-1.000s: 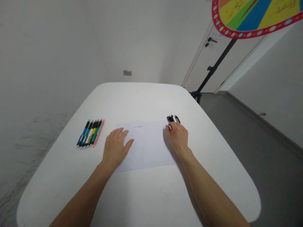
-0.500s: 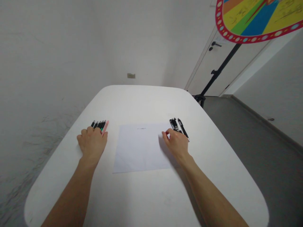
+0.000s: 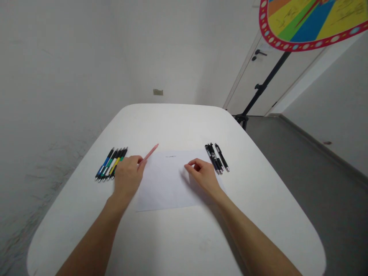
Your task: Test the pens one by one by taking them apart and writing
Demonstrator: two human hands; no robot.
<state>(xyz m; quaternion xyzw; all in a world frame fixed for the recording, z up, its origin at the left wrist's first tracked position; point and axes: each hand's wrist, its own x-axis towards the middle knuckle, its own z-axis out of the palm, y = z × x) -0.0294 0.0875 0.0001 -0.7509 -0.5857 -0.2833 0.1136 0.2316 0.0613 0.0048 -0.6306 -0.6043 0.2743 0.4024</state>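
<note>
A pink pen (image 3: 151, 151) is pinched in my left hand (image 3: 129, 173), its far end pointing up and right over the paper's upper left corner. Beside that hand, on the left, lies a row of several pens (image 3: 110, 163) with blue, green, white and yellow barrels; the hand covers part of the rightmost ones. My right hand (image 3: 203, 174) hovers over the right part of the white sheet of paper (image 3: 163, 188), thumb and forefinger closed together with nothing showing between them. A small line of dark marks is near the sheet's top. Several black pens (image 3: 214, 159) lie just beyond my right hand.
The white table (image 3: 172, 126) has rounded corners and stands against a grey wall (image 3: 71, 69). Past its right side is a colourful prize wheel (image 3: 310, 27) on a black stand (image 3: 260, 88), in front of a door with a dark handle (image 3: 260, 52).
My left hand has moved right from the row of pens, carrying the pink pen out of it and uncovering the others. My right hand has moved left over the paper, away from the black pens.
</note>
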